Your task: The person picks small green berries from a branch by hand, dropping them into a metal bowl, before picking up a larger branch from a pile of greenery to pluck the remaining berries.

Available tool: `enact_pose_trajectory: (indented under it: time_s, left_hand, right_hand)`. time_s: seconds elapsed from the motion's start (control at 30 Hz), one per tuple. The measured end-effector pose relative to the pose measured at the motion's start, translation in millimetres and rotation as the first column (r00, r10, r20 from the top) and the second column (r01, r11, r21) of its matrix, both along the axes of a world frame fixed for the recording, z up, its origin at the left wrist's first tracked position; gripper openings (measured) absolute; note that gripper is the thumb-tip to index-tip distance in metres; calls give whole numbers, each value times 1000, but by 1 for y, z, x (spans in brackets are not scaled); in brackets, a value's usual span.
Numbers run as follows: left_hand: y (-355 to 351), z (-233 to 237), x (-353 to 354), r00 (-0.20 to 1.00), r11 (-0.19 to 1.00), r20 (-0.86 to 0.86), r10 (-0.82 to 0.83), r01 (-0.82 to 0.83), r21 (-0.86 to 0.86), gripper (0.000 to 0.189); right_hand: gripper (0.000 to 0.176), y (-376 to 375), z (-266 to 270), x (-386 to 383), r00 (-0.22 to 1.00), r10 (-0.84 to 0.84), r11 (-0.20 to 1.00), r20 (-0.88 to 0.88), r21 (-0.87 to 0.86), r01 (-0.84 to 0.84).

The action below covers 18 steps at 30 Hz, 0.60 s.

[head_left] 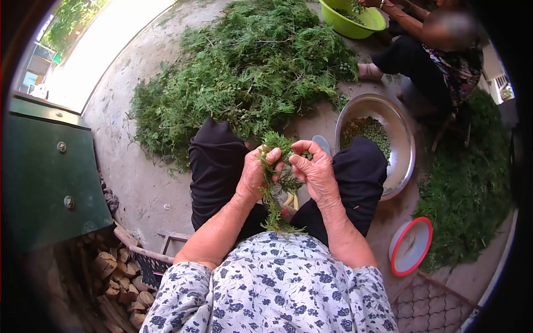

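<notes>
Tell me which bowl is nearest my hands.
The steel bowl beside your right knee, close to the held sprig; the green plastic bowl sits far off by another person, the red-rimmed dish lower right.

No readable text, label, brand, number or sign shows anywhere

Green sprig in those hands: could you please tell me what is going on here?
A seated person holds a green sprig in the left hand while the right hand pinches at its top. A steel bowl of small green bits sits by the right knee, a pile of cuttings lies ahead, and a second person sits beyond at a green basin.
</notes>
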<state>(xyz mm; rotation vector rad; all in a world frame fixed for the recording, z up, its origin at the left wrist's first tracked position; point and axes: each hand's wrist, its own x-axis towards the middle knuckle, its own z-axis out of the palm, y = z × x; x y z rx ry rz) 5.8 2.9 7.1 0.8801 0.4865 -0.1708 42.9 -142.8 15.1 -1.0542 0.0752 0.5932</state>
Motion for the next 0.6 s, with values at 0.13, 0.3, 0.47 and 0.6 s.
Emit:
enact_pose_trajectory:
  time_s: [0.13, 0.3, 0.47, 0.6]
  left_hand:
    - [-1, 12, -2, 998, 992, 22, -59, 56, 117, 15]
    - [1, 15, 0, 998, 986, -1, -64, 63, 152, 12]
    - [-1, 15, 0, 1000, 992, 12, -9, 8, 125, 9]
    - [-2, 3, -2, 998, 988, 70, -6, -5, 153, 8]
  right_hand:
    - [10, 9, 1, -3, 989, 25, 970, 146, -241, 11]
    - [9, -1, -4, 0, 996, 46, 996, -77, 78, -40]
    - [12, -7, 8, 5, 988, -59, 960, -144, 262, 95]
    - [19, -4, 10, -1, 996, 2, 978, -85, 210, 16]
